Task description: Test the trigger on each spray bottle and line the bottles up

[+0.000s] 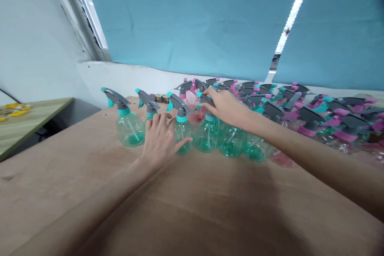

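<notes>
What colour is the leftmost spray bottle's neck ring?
Turquoise: the plastic neck ring on the round, see-through green bottle, best seen in the head view.

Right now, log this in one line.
left hand: at second teal-collared spray bottle from left | right hand: at spray head of fourth bottle | surface: brown tabletop | right: pink-collared spray bottles

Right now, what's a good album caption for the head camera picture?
Left fingers and right fingers among spray bottles on a brown table.

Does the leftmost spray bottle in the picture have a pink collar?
No, the leftmost spray bottle has a turquoise collar under its grey spray head.
</notes>
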The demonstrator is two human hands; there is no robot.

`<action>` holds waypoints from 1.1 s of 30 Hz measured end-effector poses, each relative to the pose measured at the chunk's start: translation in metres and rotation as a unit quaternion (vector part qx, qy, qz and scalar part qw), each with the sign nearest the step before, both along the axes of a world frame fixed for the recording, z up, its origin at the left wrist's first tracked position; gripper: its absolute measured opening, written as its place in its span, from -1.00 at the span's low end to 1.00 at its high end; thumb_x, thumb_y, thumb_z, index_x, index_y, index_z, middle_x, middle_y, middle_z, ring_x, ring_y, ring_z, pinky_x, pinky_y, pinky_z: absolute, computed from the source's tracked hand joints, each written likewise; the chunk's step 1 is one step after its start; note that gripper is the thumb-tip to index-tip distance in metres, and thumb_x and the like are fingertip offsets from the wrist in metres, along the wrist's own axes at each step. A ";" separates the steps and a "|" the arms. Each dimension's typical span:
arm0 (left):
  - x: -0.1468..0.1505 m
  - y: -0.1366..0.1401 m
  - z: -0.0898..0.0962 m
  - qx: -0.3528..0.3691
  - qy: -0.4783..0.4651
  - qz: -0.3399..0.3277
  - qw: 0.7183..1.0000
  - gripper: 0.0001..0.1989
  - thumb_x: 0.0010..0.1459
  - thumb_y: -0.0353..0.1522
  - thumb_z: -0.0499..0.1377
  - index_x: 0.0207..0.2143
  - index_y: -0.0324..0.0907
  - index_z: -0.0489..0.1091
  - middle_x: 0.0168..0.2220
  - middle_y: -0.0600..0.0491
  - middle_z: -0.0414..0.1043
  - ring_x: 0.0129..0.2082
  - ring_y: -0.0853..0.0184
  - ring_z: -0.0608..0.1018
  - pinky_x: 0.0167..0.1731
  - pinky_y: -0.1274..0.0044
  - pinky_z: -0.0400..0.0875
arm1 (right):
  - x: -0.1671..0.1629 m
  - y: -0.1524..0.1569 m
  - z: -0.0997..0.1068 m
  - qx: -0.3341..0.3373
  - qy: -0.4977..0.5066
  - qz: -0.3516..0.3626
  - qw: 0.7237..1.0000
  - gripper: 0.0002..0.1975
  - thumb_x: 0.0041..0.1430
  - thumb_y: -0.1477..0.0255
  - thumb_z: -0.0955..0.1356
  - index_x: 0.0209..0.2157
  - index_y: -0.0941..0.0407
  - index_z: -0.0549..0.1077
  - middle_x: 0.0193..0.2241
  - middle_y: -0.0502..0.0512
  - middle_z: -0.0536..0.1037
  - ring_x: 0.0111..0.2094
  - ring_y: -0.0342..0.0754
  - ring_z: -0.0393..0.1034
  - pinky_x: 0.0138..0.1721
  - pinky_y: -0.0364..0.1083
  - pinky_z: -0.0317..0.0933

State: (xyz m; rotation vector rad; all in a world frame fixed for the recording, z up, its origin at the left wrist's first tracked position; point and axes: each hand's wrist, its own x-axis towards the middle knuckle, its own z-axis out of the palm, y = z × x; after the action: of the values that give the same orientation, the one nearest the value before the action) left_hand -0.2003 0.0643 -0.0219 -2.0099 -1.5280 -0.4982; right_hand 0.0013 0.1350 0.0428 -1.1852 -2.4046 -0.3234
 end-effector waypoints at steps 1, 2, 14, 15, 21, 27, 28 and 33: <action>0.000 0.001 0.000 0.003 0.001 -0.001 1.000 -0.37 0.09 0.06 0.16 0.00 -0.26 0.35 -0.05 -0.23 0.31 -0.07 -0.11 0.33 -0.15 0.18 0.22 | 0.000 0.000 0.000 -0.004 0.002 0.002 1.000 -0.61 0.27 0.39 0.22 0.04 0.33 0.32 -0.31 0.35 0.57 -0.25 0.17 0.44 -0.30 0.00 0.20; 0.000 0.002 -0.001 0.004 0.003 -0.002 1.000 -0.36 0.12 0.06 0.14 0.02 -0.27 0.33 -0.04 -0.23 0.30 -0.07 -0.11 0.32 -0.14 0.18 0.22 | 0.000 -0.001 0.000 -0.008 0.004 0.004 1.000 -0.61 0.27 0.39 0.22 0.04 0.34 0.32 -0.31 0.34 0.57 -0.25 0.17 0.44 -0.29 0.00 0.20; 0.002 -0.013 -0.006 0.011 -0.008 0.023 1.000 -0.32 0.21 0.03 0.03 0.12 -0.35 0.24 -0.03 -0.28 0.29 -0.09 -0.11 0.33 -0.20 0.21 0.23 | -0.001 -0.030 0.005 -0.046 0.016 0.019 0.999 -0.58 0.28 0.38 0.22 0.10 0.32 0.27 -0.26 0.35 0.56 -0.25 0.14 0.44 -0.34 -0.03 0.20; 0.002 -0.019 -0.006 0.011 -0.016 0.024 1.000 -0.39 0.23 -0.01 0.04 0.10 -0.33 0.26 -0.04 -0.27 0.30 -0.10 -0.11 0.33 -0.22 0.21 0.24 | -0.001 -0.032 0.006 -0.048 0.017 0.019 0.999 -0.58 0.28 0.38 0.22 0.10 0.31 0.27 -0.28 0.33 0.56 -0.28 0.13 0.45 -0.35 -0.04 0.19; 0.012 -0.060 -0.007 -0.027 -0.034 -0.056 0.997 -0.74 0.25 -0.28 0.04 -0.11 -0.21 0.38 -0.18 -0.14 0.38 -0.20 0.04 0.43 -0.26 0.29 0.32 | 0.006 -0.046 0.005 -0.051 0.026 0.028 0.998 -0.61 0.27 0.37 0.22 0.07 0.28 0.29 -0.48 0.18 0.54 -0.42 0.07 0.42 -0.44 -0.08 0.13; 0.053 -0.099 0.004 -0.224 -0.161 -0.246 0.929 -0.81 0.27 -0.38 0.01 -0.13 -0.10 0.38 -0.23 0.03 0.46 -0.24 0.21 0.53 -0.27 0.42 0.43 | 0.029 -0.066 -0.002 -0.037 0.028 0.028 0.999 -0.61 0.27 0.33 0.23 0.06 0.24 0.30 -0.49 0.13 0.52 -0.45 0.04 0.40 -0.46 -0.09 0.11; 0.062 -0.103 0.006 -0.254 -0.182 -0.266 0.912 -0.81 0.26 -0.39 0.03 -0.13 -0.09 0.39 -0.22 0.05 0.47 -0.25 0.23 0.55 -0.29 0.45 0.44 | 0.035 -0.070 -0.003 -0.034 0.029 0.028 0.999 -0.61 0.27 0.34 0.23 0.06 0.24 0.30 -0.51 0.11 0.51 -0.47 0.03 0.40 -0.46 -0.09 0.11; 0.098 -0.122 -0.020 -0.347 -0.257 -0.361 0.827 -0.78 0.22 -0.36 0.08 -0.09 0.03 0.40 -0.23 0.11 0.51 -0.25 0.28 0.57 -0.24 0.48 0.46 | 0.073 -0.094 -0.004 -0.030 0.044 0.014 0.998 -0.64 0.25 0.34 0.25 0.02 0.23 0.34 -0.55 0.06 0.49 -0.49 0.02 0.40 -0.46 -0.09 0.14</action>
State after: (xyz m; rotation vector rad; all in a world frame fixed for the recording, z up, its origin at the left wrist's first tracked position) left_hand -0.1022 -0.0577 -0.0417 -3.2729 -1.2623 -0.9342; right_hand 0.0740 0.0412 0.0384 -1.1660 -2.3661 -0.1873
